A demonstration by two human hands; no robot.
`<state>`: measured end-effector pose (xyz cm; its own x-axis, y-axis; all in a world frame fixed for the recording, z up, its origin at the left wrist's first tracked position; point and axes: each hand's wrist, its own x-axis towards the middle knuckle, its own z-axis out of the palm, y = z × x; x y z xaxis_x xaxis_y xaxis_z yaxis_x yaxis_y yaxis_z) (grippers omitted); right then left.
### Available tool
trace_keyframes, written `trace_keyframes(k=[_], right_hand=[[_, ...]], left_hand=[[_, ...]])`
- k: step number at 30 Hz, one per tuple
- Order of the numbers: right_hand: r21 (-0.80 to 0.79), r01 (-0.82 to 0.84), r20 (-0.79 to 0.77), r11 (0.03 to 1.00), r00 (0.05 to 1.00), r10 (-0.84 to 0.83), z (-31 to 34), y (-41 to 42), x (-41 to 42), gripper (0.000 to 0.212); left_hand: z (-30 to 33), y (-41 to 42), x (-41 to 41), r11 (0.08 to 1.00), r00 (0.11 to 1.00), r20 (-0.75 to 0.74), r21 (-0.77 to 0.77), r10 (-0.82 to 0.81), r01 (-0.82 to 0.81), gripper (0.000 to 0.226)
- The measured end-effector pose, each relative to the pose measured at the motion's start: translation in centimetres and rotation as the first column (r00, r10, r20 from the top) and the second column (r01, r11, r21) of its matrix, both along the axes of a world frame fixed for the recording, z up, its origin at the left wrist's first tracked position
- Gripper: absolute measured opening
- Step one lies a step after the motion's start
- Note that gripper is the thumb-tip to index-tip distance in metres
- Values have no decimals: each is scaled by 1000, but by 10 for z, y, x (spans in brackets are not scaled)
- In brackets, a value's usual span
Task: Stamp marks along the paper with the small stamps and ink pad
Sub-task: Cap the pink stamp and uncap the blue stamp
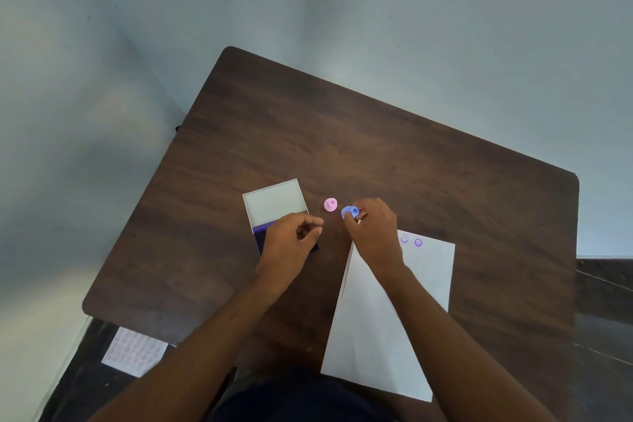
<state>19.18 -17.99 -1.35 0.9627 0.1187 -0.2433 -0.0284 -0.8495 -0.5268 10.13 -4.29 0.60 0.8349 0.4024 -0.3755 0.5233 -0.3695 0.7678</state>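
Where the white paper [383, 336] lies at lower centre-right of the frame, its long axis runs from the near table edge up and slightly right toward the frame centre. Its far end carries two stamped marks [411, 240], both small round faces in blue-purple ink, set side by side near the far right corner. The right forearm crosses the sheet diagonally.

The right hand [371, 228] pinches a small blue stamp [349, 211] just beyond the paper's far left corner; the stamp appears tilted, and which end faces down cannot be told. A pink stamp [330, 204] stands on the table just left of the blue one, wide base down, narrow end up.

The ink pad [274, 212] sits left of centre with its lid swung open away from the person; the lid interior is pale grey-white, the pad surface dark purple. The left hand [291, 243] hovers over the pad with fingers loosely curled, thumb and forefinger close together, gripping nothing visible.

The table [376, 134] is dark brown wood grain with rounded corners, set against pale blue-grey walls. A sheet covered in faint pink stamped marks [133, 351] lies at lower left, below the table edge, on a dark surface.
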Motion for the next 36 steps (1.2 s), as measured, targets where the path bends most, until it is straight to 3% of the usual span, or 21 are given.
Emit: trace_keyframes(k=[5,9,16,22,24,28,36], right_hand=[[144,-24,156,989,988,1,17,-4,-20,21],[227,-44,183,973,983,2,31,1,-32,22],[437,82,-142,896,990,-22,58,4,-51,27],[645,254,-421,721,905,57,76,5,-69,17],[687,256,-435,680,894,103,80,5,-75,22],[686,204,-397,698,909,125,82,6,-82,43],[646,237,-404,725,913,61,78,4,-88,51]], left_hand=[[3,-5,-15,1000,1000,20,-13,1,-1,21],[15,-7,-19,985,994,60,-151,92,-82,26],[35,-5,-27,900,985,100,-426,143,-88,33],[54,3,-43,875,957,183,-469,227,-118,27],[59,7,-47,893,956,221,-443,195,-79,30],[62,10,-52,909,961,216,-410,173,-72,32],[62,9,-55,920,966,195,-382,168,-83,34]])
